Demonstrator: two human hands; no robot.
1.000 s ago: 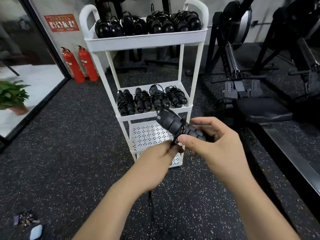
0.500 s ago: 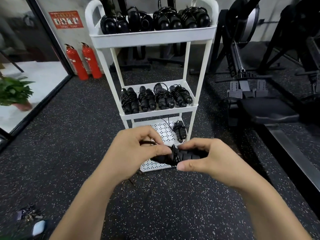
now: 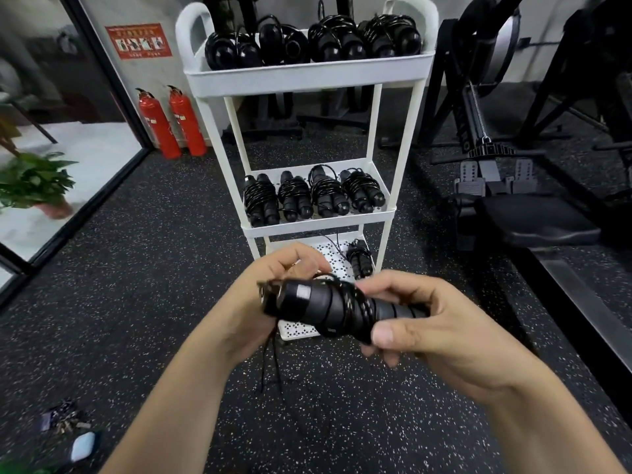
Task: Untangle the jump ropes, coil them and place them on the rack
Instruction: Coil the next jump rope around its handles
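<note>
My right hand [image 3: 434,323] grips the paired black handles of a jump rope [image 3: 328,307], with cord wound round their middle. My left hand [image 3: 273,285] pinches the cord at the handles' left end; loose cord [image 3: 270,364] hangs down to the floor. In front stands the white three-tier rack [image 3: 307,77]. Its top and middle shelves each hold several coiled black ropes [image 3: 311,196]. One coiled rope [image 3: 359,258] lies on the bottom shelf at the right.
Two red fire extinguishers [image 3: 171,121] stand by the wall, left of the rack. A rowing machine [image 3: 496,186] fills the right side. A potted plant [image 3: 34,183] sits behind glass at left. Small items [image 3: 68,432] lie on the speckled floor at lower left.
The handles came down from in front of the middle shelf to level with the bottom shelf. My left hand went from under them to their left end, and more cord lies wound round them.
</note>
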